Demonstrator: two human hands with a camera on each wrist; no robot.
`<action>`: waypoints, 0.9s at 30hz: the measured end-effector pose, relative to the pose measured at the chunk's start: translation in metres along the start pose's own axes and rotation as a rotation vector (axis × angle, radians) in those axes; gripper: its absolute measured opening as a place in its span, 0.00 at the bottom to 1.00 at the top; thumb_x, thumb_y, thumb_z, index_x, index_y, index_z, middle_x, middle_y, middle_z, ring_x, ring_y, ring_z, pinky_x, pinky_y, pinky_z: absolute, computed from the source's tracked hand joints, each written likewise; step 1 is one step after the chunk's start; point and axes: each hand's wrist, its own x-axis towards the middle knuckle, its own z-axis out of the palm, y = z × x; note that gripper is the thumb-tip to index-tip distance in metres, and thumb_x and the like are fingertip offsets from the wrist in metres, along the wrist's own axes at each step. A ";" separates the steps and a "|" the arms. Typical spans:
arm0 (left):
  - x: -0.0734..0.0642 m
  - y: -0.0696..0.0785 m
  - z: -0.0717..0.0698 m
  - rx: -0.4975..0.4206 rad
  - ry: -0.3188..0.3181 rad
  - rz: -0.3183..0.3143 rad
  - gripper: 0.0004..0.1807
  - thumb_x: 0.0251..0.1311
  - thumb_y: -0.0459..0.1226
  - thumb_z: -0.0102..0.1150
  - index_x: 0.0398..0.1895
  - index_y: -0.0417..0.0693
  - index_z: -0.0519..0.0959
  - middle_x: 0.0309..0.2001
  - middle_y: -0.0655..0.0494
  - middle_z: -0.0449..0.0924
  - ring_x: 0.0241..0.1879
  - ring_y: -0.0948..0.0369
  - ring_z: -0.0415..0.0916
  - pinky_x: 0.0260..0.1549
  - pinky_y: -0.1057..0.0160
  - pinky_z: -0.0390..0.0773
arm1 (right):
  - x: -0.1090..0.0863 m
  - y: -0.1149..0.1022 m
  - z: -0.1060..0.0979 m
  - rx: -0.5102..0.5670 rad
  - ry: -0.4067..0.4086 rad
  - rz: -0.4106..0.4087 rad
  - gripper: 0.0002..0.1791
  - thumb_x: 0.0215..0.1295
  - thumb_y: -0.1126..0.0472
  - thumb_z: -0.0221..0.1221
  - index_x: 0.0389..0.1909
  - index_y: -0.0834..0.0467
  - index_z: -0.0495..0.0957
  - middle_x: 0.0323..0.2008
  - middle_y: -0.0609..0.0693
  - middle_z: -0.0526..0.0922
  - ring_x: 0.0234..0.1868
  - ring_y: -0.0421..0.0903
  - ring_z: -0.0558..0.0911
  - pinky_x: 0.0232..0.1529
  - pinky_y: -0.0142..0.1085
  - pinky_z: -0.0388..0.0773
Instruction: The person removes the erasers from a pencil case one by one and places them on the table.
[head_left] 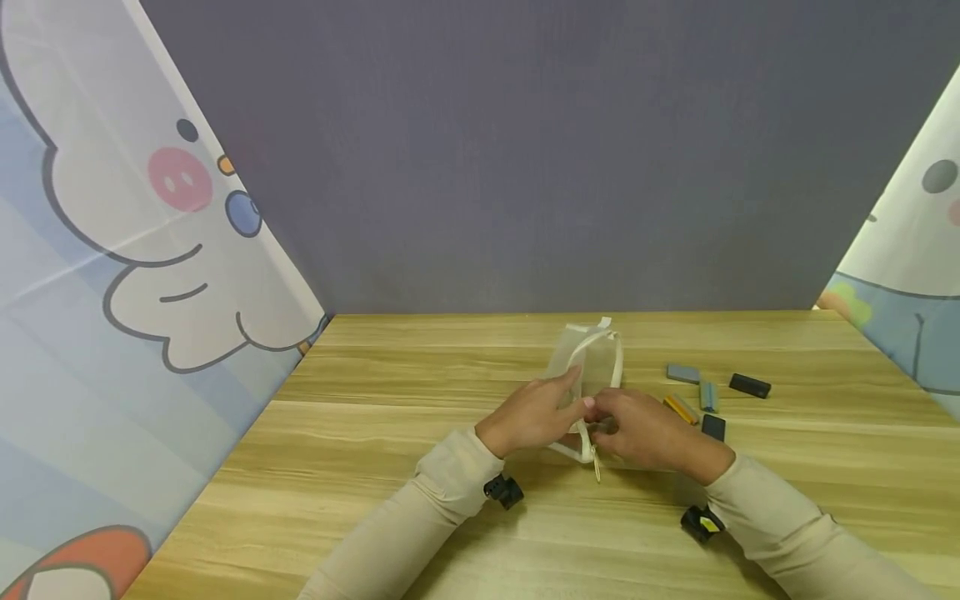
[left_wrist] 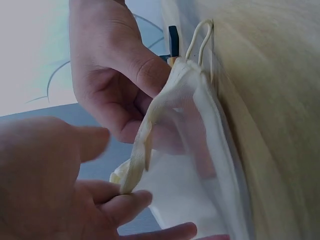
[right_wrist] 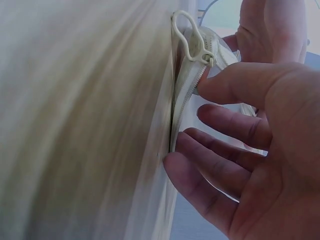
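A white see-through zippered pouch (head_left: 558, 362) stands on the table between both hands, its zipper spread apart. My left hand (head_left: 534, 414) is at its left side; in the left wrist view the thumb stands away from the zipper edge, while the extended fingers (left_wrist: 132, 205) touch the pouch (left_wrist: 192, 200). My right hand (head_left: 645, 429) pinches the zipper edge near its end, thumb on one face and fingers behind the mesh. A cord-loop zipper pull (right_wrist: 187, 42) hangs beside the right thumb. Parts of the right fingers are hidden behind the pouch edge.
Right of the pouch lie several small blocks: a grey one (head_left: 683, 372), a blue-grey one (head_left: 708, 397), an orange-yellow one (head_left: 678, 408) and black ones (head_left: 749, 385). A grey panel (head_left: 480, 167) rises behind the wooden table (head_left: 360, 400). Printed cloths hang on both sides.
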 end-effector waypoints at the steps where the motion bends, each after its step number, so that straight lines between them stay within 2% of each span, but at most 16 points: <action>1: 0.000 -0.001 0.001 -0.011 0.000 0.007 0.39 0.76 0.58 0.40 0.81 0.49 0.49 0.69 0.52 0.69 0.29 0.66 0.74 0.51 0.64 0.74 | 0.000 0.000 0.000 -0.005 0.003 -0.003 0.08 0.63 0.63 0.67 0.41 0.53 0.81 0.40 0.41 0.81 0.42 0.45 0.82 0.39 0.42 0.80; 3: 0.001 -0.001 0.002 -0.024 0.003 0.015 0.38 0.77 0.55 0.44 0.81 0.49 0.48 0.71 0.53 0.67 0.34 0.68 0.77 0.54 0.65 0.73 | 0.000 0.000 0.000 -0.010 0.001 0.005 0.08 0.62 0.63 0.68 0.41 0.52 0.81 0.41 0.41 0.81 0.43 0.45 0.82 0.40 0.42 0.80; 4: 0.002 -0.001 0.003 -0.026 0.012 0.018 0.38 0.77 0.53 0.45 0.81 0.49 0.48 0.75 0.54 0.60 0.44 0.67 0.79 0.58 0.64 0.71 | 0.000 0.000 0.000 -0.018 0.002 0.009 0.08 0.62 0.63 0.68 0.41 0.52 0.81 0.41 0.41 0.81 0.43 0.45 0.82 0.40 0.42 0.80; 6: 0.003 -0.002 0.004 -0.037 0.036 0.021 0.39 0.75 0.51 0.49 0.81 0.50 0.47 0.76 0.53 0.58 0.59 0.65 0.74 0.63 0.62 0.68 | 0.000 0.000 0.000 -0.034 0.000 0.018 0.08 0.61 0.62 0.69 0.40 0.52 0.82 0.41 0.41 0.81 0.43 0.45 0.82 0.40 0.42 0.80; 8: 0.004 -0.004 0.005 -0.050 0.074 0.025 0.41 0.74 0.49 0.53 0.82 0.50 0.46 0.75 0.53 0.59 0.65 0.64 0.67 0.63 0.62 0.68 | 0.000 -0.001 0.000 -0.051 -0.003 0.019 0.08 0.61 0.60 0.69 0.41 0.52 0.82 0.40 0.41 0.81 0.42 0.45 0.82 0.40 0.43 0.80; 9: 0.005 -0.005 0.006 -0.059 0.093 0.025 0.42 0.73 0.48 0.54 0.82 0.51 0.46 0.74 0.52 0.61 0.64 0.64 0.69 0.60 0.63 0.71 | 0.000 -0.001 0.000 -0.062 -0.003 0.019 0.09 0.61 0.60 0.70 0.41 0.52 0.83 0.40 0.41 0.81 0.42 0.45 0.82 0.40 0.42 0.80; 12: 0.006 -0.008 0.007 -0.104 0.136 0.031 0.45 0.71 0.47 0.58 0.82 0.52 0.45 0.71 0.51 0.67 0.52 0.66 0.77 0.47 0.67 0.77 | 0.000 0.000 0.001 -0.086 -0.002 0.011 0.09 0.61 0.59 0.70 0.40 0.52 0.83 0.40 0.41 0.80 0.41 0.44 0.82 0.39 0.41 0.81; 14: 0.007 -0.010 0.007 -0.127 0.142 0.035 0.46 0.70 0.46 0.60 0.82 0.54 0.44 0.71 0.52 0.68 0.45 0.68 0.78 0.40 0.69 0.77 | -0.001 0.000 0.002 -0.093 -0.003 0.015 0.08 0.62 0.58 0.70 0.40 0.52 0.83 0.40 0.42 0.80 0.41 0.43 0.82 0.39 0.41 0.81; 16: 0.007 -0.011 0.007 -0.135 0.137 0.038 0.46 0.69 0.45 0.60 0.82 0.56 0.44 0.70 0.52 0.68 0.43 0.69 0.77 0.37 0.70 0.77 | -0.001 0.000 0.001 -0.091 -0.004 0.026 0.08 0.63 0.58 0.69 0.41 0.52 0.83 0.41 0.42 0.80 0.41 0.43 0.82 0.39 0.42 0.81; 18: 0.007 -0.012 0.005 -0.113 0.131 0.030 0.46 0.69 0.43 0.59 0.82 0.56 0.43 0.66 0.53 0.72 0.40 0.70 0.77 0.33 0.70 0.77 | -0.001 0.001 0.001 -0.085 -0.004 0.055 0.07 0.64 0.58 0.68 0.41 0.52 0.83 0.41 0.43 0.80 0.41 0.44 0.82 0.40 0.42 0.80; 20: 0.006 -0.011 0.004 -0.047 0.135 0.011 0.46 0.69 0.43 0.57 0.82 0.56 0.43 0.62 0.54 0.76 0.35 0.68 0.77 0.28 0.68 0.76 | -0.001 0.001 0.000 -0.078 -0.006 0.079 0.07 0.64 0.58 0.67 0.41 0.52 0.83 0.41 0.43 0.81 0.41 0.44 0.82 0.40 0.43 0.80; 22: 0.005 -0.010 0.002 0.034 0.141 -0.020 0.45 0.68 0.45 0.56 0.82 0.56 0.43 0.63 0.54 0.76 0.35 0.66 0.77 0.26 0.65 0.76 | 0.000 0.001 -0.002 -0.076 -0.009 0.096 0.06 0.65 0.58 0.66 0.41 0.52 0.83 0.40 0.42 0.80 0.41 0.45 0.82 0.40 0.44 0.80; 24: 0.004 -0.009 0.001 0.114 0.147 -0.038 0.45 0.68 0.46 0.55 0.82 0.54 0.44 0.67 0.54 0.73 0.41 0.63 0.79 0.31 0.62 0.78 | 0.000 0.001 -0.003 -0.075 -0.018 0.119 0.05 0.65 0.57 0.66 0.40 0.51 0.83 0.39 0.42 0.80 0.41 0.44 0.82 0.40 0.44 0.80; 26: 0.003 -0.007 0.000 0.125 0.147 -0.044 0.45 0.68 0.46 0.55 0.82 0.52 0.44 0.74 0.53 0.62 0.51 0.61 0.78 0.39 0.61 0.79 | 0.000 0.001 -0.004 -0.077 -0.026 0.139 0.04 0.66 0.57 0.65 0.39 0.51 0.83 0.39 0.41 0.80 0.40 0.43 0.82 0.39 0.44 0.80; 27: 0.003 -0.007 0.001 0.122 0.145 -0.040 0.45 0.68 0.45 0.55 0.82 0.52 0.44 0.75 0.52 0.61 0.56 0.61 0.75 0.44 0.60 0.78 | 0.000 0.001 -0.004 -0.080 -0.027 0.150 0.03 0.67 0.56 0.65 0.39 0.50 0.82 0.38 0.41 0.80 0.39 0.43 0.81 0.39 0.44 0.80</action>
